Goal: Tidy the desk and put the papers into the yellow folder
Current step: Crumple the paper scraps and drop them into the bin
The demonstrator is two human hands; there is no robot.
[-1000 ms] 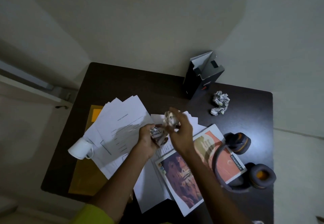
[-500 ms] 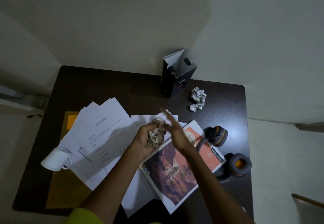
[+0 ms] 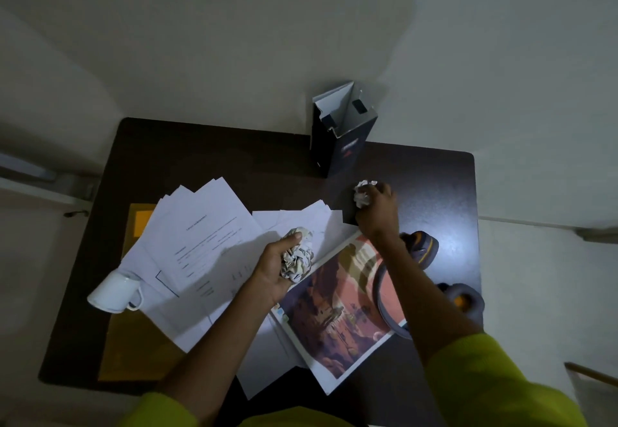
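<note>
While the left hand point(image 3: 272, 271) hovers over the middle of the desk point(image 3: 234, 155), its grip is closed around a crumpled paper wad point(image 3: 298, 259). At nine o'clock of it, loose white papers point(image 3: 197, 242) fan over the yellow folder point(image 3: 130, 349), with a tipped white mug point(image 3: 115, 291) on top. Toward one o'clock, the right hand point(image 3: 378, 210) has its grip clamped on a second crumpled ball point(image 3: 363, 192). Farther, at twelve o'clock, stands an open dark box point(image 3: 341, 135).

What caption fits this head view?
Left hand holds crumpled paper; right hand grabs another paper ball on cluttered desk.
</note>
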